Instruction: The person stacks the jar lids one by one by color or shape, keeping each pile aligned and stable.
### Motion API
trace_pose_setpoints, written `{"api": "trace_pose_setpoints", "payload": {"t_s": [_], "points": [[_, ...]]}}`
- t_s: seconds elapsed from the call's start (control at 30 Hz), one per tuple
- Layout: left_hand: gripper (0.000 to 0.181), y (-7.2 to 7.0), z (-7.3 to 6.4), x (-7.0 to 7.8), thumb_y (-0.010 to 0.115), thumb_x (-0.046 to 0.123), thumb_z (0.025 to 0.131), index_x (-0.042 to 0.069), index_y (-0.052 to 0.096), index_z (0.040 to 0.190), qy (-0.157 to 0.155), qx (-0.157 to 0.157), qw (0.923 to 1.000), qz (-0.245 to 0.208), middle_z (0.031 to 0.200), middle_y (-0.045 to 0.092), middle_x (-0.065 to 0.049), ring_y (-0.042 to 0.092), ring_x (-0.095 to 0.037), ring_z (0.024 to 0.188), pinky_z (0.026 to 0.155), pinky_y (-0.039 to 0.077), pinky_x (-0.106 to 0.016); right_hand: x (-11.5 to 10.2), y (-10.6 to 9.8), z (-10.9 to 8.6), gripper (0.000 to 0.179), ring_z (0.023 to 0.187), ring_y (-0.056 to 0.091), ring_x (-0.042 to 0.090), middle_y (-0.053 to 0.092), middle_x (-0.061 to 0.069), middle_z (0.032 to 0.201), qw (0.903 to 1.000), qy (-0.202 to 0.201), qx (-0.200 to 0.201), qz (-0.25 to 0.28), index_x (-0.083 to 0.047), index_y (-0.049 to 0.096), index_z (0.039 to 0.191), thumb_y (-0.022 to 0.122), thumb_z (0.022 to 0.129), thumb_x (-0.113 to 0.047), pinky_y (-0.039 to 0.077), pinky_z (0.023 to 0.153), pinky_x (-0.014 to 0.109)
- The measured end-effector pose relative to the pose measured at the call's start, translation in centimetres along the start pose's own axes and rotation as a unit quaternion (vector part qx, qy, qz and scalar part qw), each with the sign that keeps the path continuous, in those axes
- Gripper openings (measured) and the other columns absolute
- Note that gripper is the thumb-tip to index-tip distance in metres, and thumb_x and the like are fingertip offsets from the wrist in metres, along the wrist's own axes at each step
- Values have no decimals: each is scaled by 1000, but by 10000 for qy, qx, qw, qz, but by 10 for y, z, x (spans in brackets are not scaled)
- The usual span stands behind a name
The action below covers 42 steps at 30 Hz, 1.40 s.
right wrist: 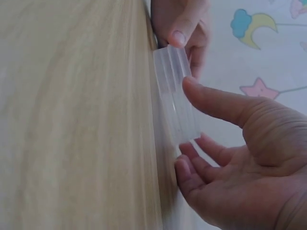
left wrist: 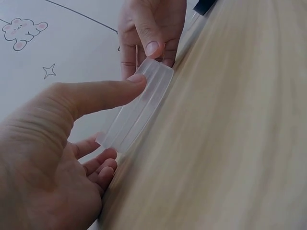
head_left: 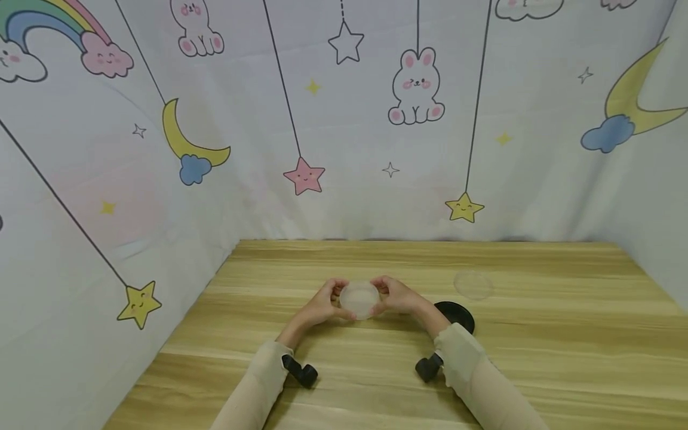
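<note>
A shallow round container (head_left: 359, 300) of translucent plastic is held between both hands just over the wooden table. My left hand (head_left: 321, 304) grips its left side, thumb on the near rim and fingers curled toward the far edge. On the opposite side my right hand (head_left: 400, 297) holds it in much the same way. In the left wrist view the container (left wrist: 139, 110) appears edge-on, with a ridged side wall. The right wrist view also shows the container (right wrist: 175, 96) from the side, the right thumb pressed on it. Its contents cannot be made out.
A black round dish-like piece (head_left: 459, 316) lies on the table, partly behind the right forearm. Beyond it rests a thin clear disc (head_left: 473, 285). The wooden table (head_left: 564, 334) ends at a printed cloth (head_left: 355, 131) hanging at the back and sides.
</note>
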<state>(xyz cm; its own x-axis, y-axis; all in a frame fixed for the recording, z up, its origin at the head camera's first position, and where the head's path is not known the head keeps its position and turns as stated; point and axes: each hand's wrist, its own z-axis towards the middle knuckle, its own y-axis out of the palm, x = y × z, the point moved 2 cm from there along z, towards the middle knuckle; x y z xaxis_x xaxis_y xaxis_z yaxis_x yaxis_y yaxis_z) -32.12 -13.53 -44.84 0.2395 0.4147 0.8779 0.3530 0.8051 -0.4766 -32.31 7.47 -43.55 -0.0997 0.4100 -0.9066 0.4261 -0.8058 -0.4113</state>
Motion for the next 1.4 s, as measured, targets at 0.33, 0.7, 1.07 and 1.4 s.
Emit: {"api": "trace_pose_setpoints", "payload": {"t_s": [0.33,0.7,1.07,1.4], "points": [[84,2,3,0,84,11,74,-4,36,141,-2,-156,9997,169,135,44,-22,43,-29,114,97,36,-36,-3,-2,-4,74,132,42,44,48,27,140,10000,19,-25,-87,10,40,139,78,76,-1,34,111,54],[100,-1,5,2,84,10,73,-5,22,150,-232,-124,9994,-241,136,40,-22,40,-32,120,104,36,-46,-6,-11,-5,73,135,40,44,42,29,145,10000,78,53,4,5,35,145,74,84,-7,35,112,54],[94,2,3,44,79,28,80,9,23,153,-259,407,9962,-731,155,23,-22,18,-42,144,116,21,-62,-16,-55,-23,74,142,31,43,30,26,155,9979,-98,561,324,-4,27,152,66,93,-22,35,111,58],[87,60,42,104,76,32,84,21,25,153,319,-280,9939,-1014,155,26,-13,27,-30,143,117,24,-53,-1,-106,-48,78,145,24,45,21,26,158,9934,-144,1077,357,-5,20,155,64,95,-25,27,114,61]]}}
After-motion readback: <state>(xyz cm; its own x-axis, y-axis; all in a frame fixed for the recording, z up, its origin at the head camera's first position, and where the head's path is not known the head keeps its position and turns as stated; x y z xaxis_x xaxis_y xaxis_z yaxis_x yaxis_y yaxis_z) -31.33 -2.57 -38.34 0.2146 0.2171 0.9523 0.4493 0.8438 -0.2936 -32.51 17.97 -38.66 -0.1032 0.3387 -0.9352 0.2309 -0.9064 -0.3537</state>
